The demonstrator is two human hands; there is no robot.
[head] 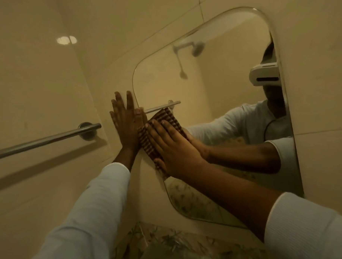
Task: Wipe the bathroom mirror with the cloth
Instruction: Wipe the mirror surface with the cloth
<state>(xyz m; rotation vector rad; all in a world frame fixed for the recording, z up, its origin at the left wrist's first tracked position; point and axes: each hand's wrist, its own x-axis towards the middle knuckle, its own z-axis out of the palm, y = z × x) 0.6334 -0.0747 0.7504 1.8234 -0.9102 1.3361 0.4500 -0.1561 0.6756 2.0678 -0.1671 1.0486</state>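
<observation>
Far left of the frame, a chrome towel bar (46,140) runs along the cream tiled wall (38,75), with a bright glint of light on the tile above it. Up from the lower left comes the left arm in a white sleeve (91,209), and the left hand (125,121) is planted flat on the wall right at the mirror's left edge, its fingers straight and fanned wide, holding nothing. Just beside it, touching it, is the cloth (147,143), brown and striped, spread against the glass at the mirror's lower left edge in the centre of the frame. The right hand (172,148) lies flat on top of that cloth, fingers straight and close together, pressing it to the surface, the thumb down at the cloth's lower edge. The right arm reaches in from the lower right, its white sleeve (305,227) pushed back from the forearm. The mirror (213,89) itself, with rounded corners, fills the centre and right; in it show a hazy shower head (197,48), a second towel bar, the mirrored arm and hand, and the person wearing a white headset at the right edge. Along the bottom lies a leaf-patterned surface (160,238).
</observation>
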